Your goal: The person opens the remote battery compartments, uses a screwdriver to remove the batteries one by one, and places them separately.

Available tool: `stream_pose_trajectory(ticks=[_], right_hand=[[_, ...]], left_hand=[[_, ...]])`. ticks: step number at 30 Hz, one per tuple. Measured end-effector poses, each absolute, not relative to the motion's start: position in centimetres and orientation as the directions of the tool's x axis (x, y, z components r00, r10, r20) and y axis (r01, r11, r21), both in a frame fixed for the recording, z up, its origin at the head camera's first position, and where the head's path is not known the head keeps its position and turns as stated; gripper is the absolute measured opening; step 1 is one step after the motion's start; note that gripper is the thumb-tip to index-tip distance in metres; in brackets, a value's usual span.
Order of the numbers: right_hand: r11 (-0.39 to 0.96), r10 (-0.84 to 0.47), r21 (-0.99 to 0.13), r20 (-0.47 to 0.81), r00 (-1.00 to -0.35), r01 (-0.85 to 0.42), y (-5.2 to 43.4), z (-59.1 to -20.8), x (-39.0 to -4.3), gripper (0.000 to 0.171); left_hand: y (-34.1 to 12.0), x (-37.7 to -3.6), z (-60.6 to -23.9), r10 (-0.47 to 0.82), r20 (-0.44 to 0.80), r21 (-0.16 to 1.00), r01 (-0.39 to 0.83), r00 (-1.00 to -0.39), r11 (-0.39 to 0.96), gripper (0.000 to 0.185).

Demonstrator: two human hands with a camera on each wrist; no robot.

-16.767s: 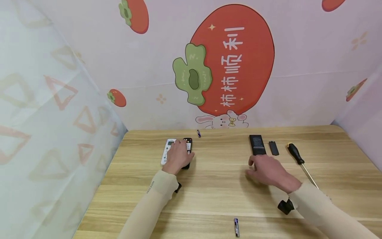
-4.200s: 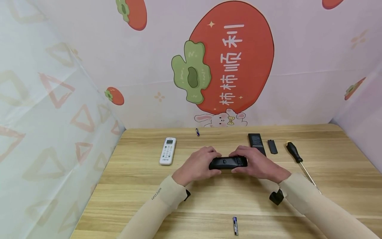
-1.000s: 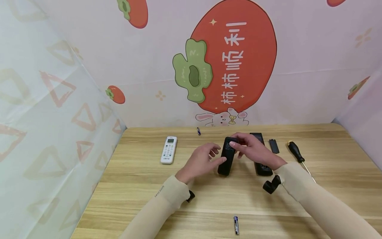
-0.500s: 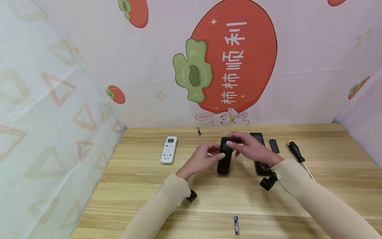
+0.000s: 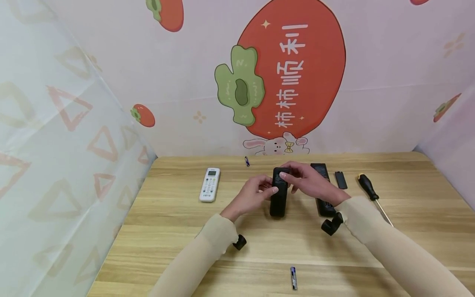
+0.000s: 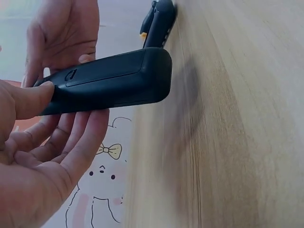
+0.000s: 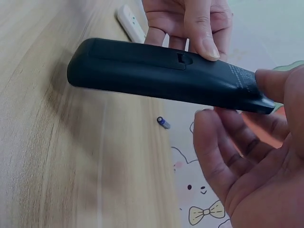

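A black remote control (image 5: 279, 197) is held above the wooden table, its back with the closed battery cover (image 7: 135, 53) turned toward me. My left hand (image 5: 253, 194) pinches its left side, thumb (image 6: 35, 99) on the back near the cover's latch and fingers underneath. At the upper end, my right hand (image 5: 308, 181) grips it with the thumb on the back and fingers curled below. The buttons on the remote's front are hidden. Just right of it, a second black remote (image 5: 326, 207) lies on the table, partly covered by my right hand and wrist.
A white remote (image 5: 210, 185) lies at the left. One small battery (image 5: 247, 161) is near the back edge, another battery (image 5: 294, 278) near the front. A small black cover (image 5: 340, 180) and a screwdriver (image 5: 367, 187) lie at the right. A printed cloth wall stands behind.
The black remote has come from beside the white one to the middle. Held crosswise earlier, it now points lengthwise, back showing. Over the last second my left fingers have closed onto it.
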State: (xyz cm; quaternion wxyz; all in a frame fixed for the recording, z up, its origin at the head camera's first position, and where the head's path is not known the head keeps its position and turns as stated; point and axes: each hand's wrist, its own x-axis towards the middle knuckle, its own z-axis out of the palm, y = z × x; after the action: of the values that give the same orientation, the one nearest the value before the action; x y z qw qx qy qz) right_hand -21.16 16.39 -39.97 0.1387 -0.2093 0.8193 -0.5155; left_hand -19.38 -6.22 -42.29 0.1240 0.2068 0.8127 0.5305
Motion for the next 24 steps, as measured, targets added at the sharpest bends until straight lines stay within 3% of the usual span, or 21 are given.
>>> stream_pose_trajectory(ticks=[11, 24], right_hand=[[0.431, -0.435, -0.890, -0.058, -0.899, -0.151, 17.4, -40.9, -21.0, 0.048], [0.524, -0.489, -0.806, -0.020, -0.872, -0.275, 18.2, -41.7, -19.3, 0.038]], left_hand=[[-6.0, -20.7, -42.5, 0.324, -0.166, 0.943, -0.053, -0.931, 0.329, 0.020], [-4.7, -22.4, -43.2, 0.153, -0.391, 0.883, -0.324, -0.908, 0.339, 0.018]])
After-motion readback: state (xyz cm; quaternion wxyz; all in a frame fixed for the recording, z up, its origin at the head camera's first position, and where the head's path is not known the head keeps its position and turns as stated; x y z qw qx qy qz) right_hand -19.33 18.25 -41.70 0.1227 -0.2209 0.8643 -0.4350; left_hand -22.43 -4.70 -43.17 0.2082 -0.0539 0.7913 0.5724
